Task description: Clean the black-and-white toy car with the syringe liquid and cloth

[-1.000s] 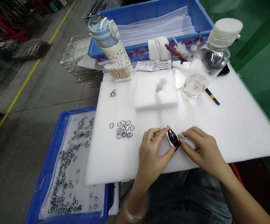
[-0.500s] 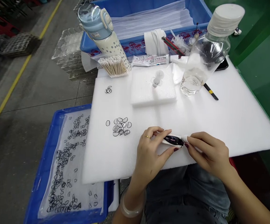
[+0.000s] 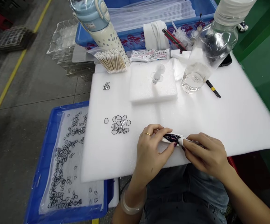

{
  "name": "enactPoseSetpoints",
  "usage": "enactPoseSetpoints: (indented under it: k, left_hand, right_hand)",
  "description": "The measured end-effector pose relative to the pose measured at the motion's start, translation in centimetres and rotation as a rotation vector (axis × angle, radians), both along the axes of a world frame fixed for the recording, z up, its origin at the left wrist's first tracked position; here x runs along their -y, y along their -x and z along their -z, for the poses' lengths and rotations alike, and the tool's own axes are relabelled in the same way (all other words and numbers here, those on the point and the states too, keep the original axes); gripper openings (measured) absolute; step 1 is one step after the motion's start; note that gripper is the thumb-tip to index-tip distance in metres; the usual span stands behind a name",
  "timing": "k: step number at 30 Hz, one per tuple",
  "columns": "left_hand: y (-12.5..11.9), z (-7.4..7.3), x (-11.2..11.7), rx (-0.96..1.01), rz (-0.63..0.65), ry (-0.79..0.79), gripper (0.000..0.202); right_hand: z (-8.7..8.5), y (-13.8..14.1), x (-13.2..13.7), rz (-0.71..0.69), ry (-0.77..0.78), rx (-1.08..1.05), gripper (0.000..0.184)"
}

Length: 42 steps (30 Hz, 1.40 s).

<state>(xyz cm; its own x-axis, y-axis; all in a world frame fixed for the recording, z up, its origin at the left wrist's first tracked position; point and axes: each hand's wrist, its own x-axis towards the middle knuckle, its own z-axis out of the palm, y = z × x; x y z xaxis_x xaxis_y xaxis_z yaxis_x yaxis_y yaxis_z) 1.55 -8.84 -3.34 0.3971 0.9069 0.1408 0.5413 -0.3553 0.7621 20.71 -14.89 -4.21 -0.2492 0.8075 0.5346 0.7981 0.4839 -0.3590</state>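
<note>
My left hand (image 3: 152, 149) is closed on a small elongated part (image 3: 171, 138), glossy black on top with a white rim, pinched between thumb and fingers above the white foam board. My right hand (image 3: 206, 152) is closed on a white cloth-like piece (image 3: 181, 141), which lies over its fingertip and touches the right end of the black-and-white part. The fingers hide some of both. To the left of my left hand, several thin black rings (image 3: 120, 124) lie in a cluster on the board.
The foam board (image 3: 158, 115) carries a foam block (image 3: 153, 93) with a small clear cup (image 3: 157, 76), cotton swabs (image 3: 111, 60), a tumbler (image 3: 102, 32), a clear bottle (image 3: 200, 65) and tweezers (image 3: 213, 89). A blue tray (image 3: 40, 165) of rings sits lower left.
My right hand has shifted slightly left, bringing the white cloth-like piece farther over the right end of the black-and-white part. My left hand keeps its hold. The view has moved a little.
</note>
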Motion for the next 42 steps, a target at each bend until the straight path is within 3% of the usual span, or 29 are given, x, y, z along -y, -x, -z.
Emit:
enactPoseSetpoints:
  k: [10, 18, 23, 27, 33, 38, 42]
  left_hand:
    - [0.7, 0.2, -0.1, -0.013, 0.067, 0.018, 0.034]
    - [0.6, 0.2, -0.1, -0.024, 0.065, 0.016, 0.033]
    - [0.6, 0.3, -0.1, -0.034, 0.066, -0.011, 0.030]
    - [0.6, 0.3, -0.1, -0.035, 0.059, -0.037, 0.024]
    - [0.5, 0.2, -0.1, -0.043, 0.058, -0.018, 0.026]
    - [0.5, 0.1, -0.1, -0.053, 0.069, -0.024, 0.027]
    - [0.5, 0.2, -0.1, -0.060, 0.065, -0.031, 0.025]
  right_hand:
    - [0.0, 0.0, 0.2, -0.026, -0.067, 0.092, 0.018]
    - [-0.4, 1.3, -0.3, 0.152, -0.029, 0.144, 0.013]
    - [-1.7, 0.2, -1.7, 0.192, 0.152, 0.053, 0.019]
    - [-3.1, -1.2, -2.2, 0.375, -0.033, 0.204, 0.032]
    - [-2.3, 0.4, -1.1, 0.204, -0.030, 0.147, 0.019]
    - [-1.0, 1.4, -0.9, 0.180, -0.021, 0.103, 0.015]
    - [-1.0, 1.2, -0.8, 0.177, -0.029, 0.092, 0.014]
